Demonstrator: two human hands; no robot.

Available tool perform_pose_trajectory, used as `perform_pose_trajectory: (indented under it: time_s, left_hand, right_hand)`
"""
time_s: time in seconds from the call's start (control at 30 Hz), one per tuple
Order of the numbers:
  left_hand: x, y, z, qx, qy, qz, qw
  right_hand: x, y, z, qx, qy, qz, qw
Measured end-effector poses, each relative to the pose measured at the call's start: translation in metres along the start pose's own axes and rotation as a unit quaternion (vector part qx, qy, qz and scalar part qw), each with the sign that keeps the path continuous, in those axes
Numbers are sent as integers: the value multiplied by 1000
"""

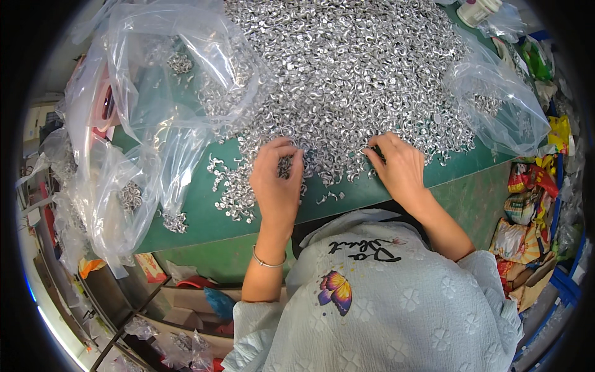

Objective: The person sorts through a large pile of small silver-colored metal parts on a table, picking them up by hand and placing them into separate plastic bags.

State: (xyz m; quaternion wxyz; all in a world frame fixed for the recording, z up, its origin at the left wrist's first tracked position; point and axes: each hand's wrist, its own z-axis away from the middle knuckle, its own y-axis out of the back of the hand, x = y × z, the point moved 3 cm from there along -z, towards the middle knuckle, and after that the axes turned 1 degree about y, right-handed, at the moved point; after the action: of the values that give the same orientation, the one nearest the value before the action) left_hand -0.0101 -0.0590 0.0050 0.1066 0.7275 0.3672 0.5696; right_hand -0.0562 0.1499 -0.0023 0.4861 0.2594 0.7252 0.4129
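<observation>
A broad heap of small, shiny silver metal pieces (347, 68), many of them curved like hooks, covers much of the green table (204, 214). At the heap's near edge, my left hand (274, 183) is curled, its thumb and fingertips drawn close together. Metal pieces show in the gap behind the fingertips; what the tips hold, if anything, is too small to tell. My right hand (400, 167) is bent to the right of it, thumb and index finger pinched near the pieces. Anything between those tips cannot be made out. A few loose pieces (330, 196) lie between the hands.
Clear plastic bags (127, 180), some with metal pieces inside, spread over the table's left side. Another clear bag (502, 105) lies at the right edge, with a white container (477, 11) behind it. Colourful packages (524, 198) stand at right; open compartments (186, 310) lie below left.
</observation>
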Motion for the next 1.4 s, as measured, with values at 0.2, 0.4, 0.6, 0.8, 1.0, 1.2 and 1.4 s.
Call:
perform_pose_trajectory:
  time_s: [0.2, 0.4, 0.6, 0.8, 1.0, 1.2, 1.4]
  left_hand:
    - [4, 3, 3, 3, 199, 265, 944]
    - [2, 0, 9, -135, 328, 496, 793]
    - [7, -4, 14, -162, 383, 583, 698]
    - [4, -2, 14, -153, 382, 554, 724]
    - [-13, 4, 18, -102, 385, 550, 734]
    - [-8, 8, 10, -106, 369, 508, 771]
    - [-30, 18, 14, -73, 341, 334, 876]
  right_hand:
    - [25, 6, 1, -68, -113, -254, 958]
    - [14, 14, 2, -140, -237, -550, 788]
    - [5, 10, 1, -205, -254, -639, 697]
    - [-1, 12, -16, -264, -186, -509, 798]
    - [-44, 67, -183, -99, 1, -209, 973]
    - [-31, 103, -337, 200, 78, -107, 971]
    - [-57, 91, -224, 66, 65, -353, 931]
